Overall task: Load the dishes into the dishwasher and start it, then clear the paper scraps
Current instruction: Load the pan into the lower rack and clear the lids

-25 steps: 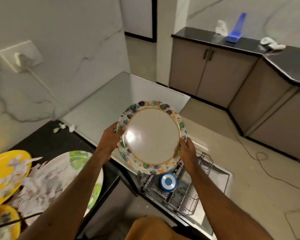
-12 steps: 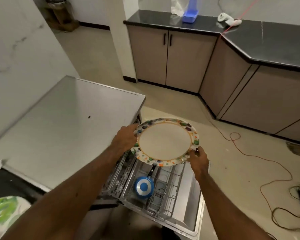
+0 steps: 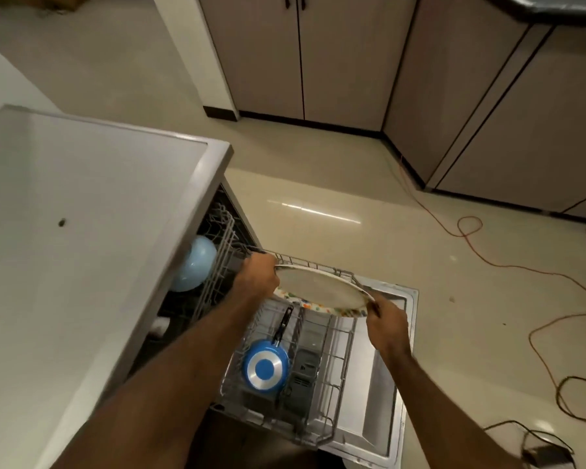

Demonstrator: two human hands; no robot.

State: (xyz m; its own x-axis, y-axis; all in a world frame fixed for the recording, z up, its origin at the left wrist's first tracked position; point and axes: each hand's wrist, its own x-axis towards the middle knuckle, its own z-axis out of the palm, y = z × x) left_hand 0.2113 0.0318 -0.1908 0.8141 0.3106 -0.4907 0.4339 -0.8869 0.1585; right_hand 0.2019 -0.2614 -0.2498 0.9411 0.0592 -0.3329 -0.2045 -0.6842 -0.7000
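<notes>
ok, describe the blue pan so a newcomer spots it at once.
Find the open dishwasher in the middle of the view, then its wire rack, pulled out. The pan lies at the rack's near left: deep blue, silver ring on its base, black handle, unlike the pale blue bowl inside the machine.

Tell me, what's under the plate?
The rack, with a blue pan bottom-up; its handle runs under the plate. The plate hides the rack's far end, so anything there cannot be seen.
</notes>
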